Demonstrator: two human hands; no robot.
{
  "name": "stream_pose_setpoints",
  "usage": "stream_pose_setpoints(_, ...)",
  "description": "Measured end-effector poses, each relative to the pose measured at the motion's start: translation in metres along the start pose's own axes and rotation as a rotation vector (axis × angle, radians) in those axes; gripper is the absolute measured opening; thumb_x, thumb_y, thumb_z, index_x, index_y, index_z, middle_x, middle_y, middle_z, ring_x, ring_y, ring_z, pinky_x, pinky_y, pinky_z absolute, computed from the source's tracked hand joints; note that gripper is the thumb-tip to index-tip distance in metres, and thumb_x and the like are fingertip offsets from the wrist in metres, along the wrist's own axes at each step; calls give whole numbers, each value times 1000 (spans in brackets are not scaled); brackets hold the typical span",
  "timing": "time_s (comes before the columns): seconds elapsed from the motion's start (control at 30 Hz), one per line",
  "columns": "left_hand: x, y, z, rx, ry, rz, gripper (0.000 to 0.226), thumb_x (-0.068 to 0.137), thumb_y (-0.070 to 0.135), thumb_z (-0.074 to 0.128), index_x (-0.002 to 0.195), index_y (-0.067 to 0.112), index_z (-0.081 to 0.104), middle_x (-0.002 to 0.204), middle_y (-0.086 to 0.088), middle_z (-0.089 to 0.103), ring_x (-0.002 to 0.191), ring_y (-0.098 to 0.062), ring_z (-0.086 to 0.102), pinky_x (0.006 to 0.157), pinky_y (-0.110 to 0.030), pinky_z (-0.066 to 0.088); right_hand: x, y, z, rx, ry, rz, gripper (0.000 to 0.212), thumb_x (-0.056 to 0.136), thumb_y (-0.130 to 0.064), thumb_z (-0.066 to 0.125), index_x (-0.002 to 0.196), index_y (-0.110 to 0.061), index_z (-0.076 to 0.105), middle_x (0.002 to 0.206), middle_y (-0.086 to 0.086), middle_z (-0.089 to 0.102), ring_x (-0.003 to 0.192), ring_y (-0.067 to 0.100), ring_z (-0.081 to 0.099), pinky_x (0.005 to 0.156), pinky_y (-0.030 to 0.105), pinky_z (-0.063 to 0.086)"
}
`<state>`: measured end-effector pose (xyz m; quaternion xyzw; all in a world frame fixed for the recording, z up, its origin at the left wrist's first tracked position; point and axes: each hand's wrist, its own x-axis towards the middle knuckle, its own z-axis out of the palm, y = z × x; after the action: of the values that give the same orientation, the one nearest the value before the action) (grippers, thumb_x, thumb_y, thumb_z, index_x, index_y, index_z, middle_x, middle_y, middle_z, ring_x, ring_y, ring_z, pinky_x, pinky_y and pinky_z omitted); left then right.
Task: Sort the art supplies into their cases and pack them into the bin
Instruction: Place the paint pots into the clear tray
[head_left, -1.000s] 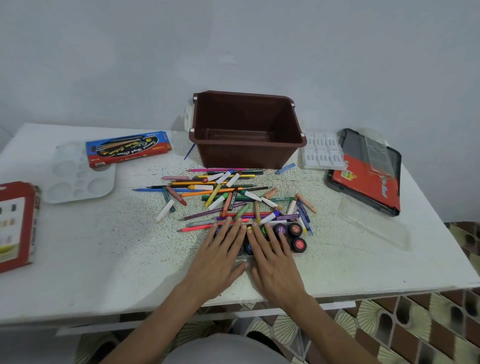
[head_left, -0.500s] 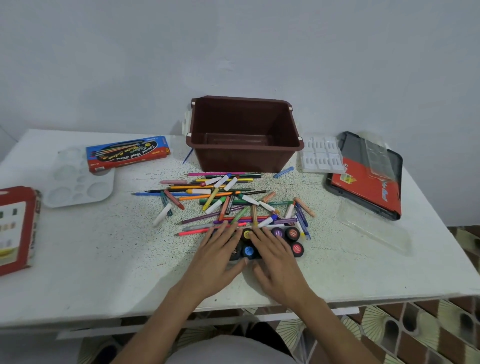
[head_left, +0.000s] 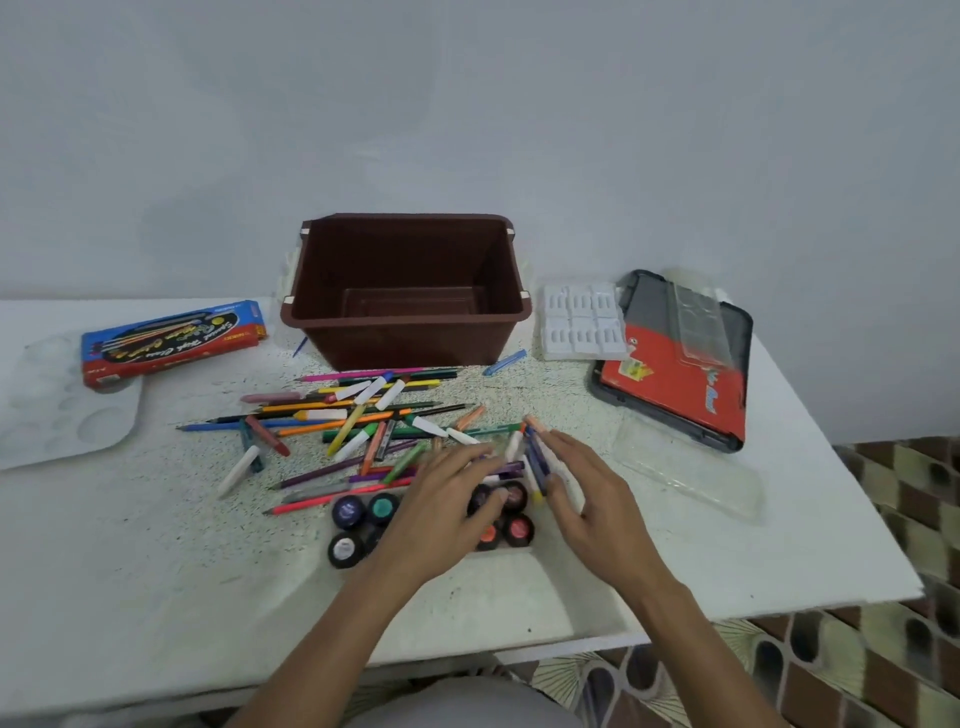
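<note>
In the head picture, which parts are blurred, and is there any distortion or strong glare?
Head view: both hands, the left and the right, are smeared by motion, with the paint pots under them soft; the bin and blue box are sharper; the table edges bow from the wide lens; the light is soft and even, with no strong glare.

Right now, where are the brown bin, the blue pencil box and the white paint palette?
brown bin (head_left: 415, 338), head view, on its front wall.
blue pencil box (head_left: 171, 338), head view, middle of its printed lid.
white paint palette (head_left: 57, 421), head view, among its round wells.
</note>
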<state>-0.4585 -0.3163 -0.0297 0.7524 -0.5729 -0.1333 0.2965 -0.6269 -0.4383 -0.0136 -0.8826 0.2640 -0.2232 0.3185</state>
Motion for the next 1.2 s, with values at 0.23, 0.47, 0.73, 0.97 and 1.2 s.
stream_pose_setpoints(0.23, 47, 34, 22, -90, -31, 43, 37, 98, 35, 52, 134, 26, 58, 139, 10, 52, 130, -6, 43, 108, -28, 35, 2, 38, -37, -63, 34, 101, 41, 100, -21, 51, 141, -22, 51, 141, -8, 52, 131, 4, 46, 108, 25, 38)
stream_pose_setpoints(0.47, 78, 50, 40, -138, -31, -1, 36, 99, 37, 53, 133, 24, 59, 134, 13, 55, 122, -1, 46, 103, -23, 36, 12, 59, -63, -71, 64, 161, 41, 98, -18, 54, 139, -21, 52, 141, -7, 54, 128, 10, 50, 105, 24, 38)
stream_pose_setpoints(0.73, 108, 74, 64, -165, -103, 17, 38, 100, 40, 49, 135, 27, 55, 134, 16, 53, 117, 10, 40, 95, -7, 26, 13, 88, -92, -68, 93, 241, 42, 98, -21, 55, 139, -24, 51, 136, -6, 57, 121, 13, 55, 100, 35, 47)
stream_pose_setpoints(0.97, 166, 93, 71, -244, -118, 26, 35, 99, 35, 53, 132, 24, 59, 126, 9, 62, 113, -4, 55, 98, -27, 45, 36, 113, -118, -15, 170, 311, 41, 97, -19, 56, 138, -21, 53, 130, -5, 59, 113, 14, 59, 93, 30, 51)
stream_pose_setpoints(1.2, 233, 119, 86, -420, -145, -108, 35, 98, 29, 56, 131, 20, 60, 130, 4, 62, 114, -5, 58, 98, -24, 44, 66, 143, -139, 164, 277, 486, 32, 97, -16, 55, 123, -34, 59, 110, -12, 65, 87, 8, 64, 75, 18, 49)
